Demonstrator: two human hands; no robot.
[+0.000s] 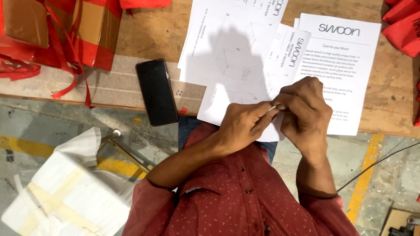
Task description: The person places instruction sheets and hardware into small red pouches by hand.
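Left hand: fingertips pinching a small white piece, too small to identify.
Right hand: curled around the same piece.
Piece: above printed sheets, right of black phone.
Sheets: on wooden worktop.

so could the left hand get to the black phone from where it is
Probably yes. The left hand is pinched together with the right hand over the papers, and the phone lies at the table edge just to its left, with nothing between them.

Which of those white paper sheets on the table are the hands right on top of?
The lowest sheet, hanging over the table's front edge. Both the left hand and right hand meet over its lower corner; the other sheets lie farther back, untouched.
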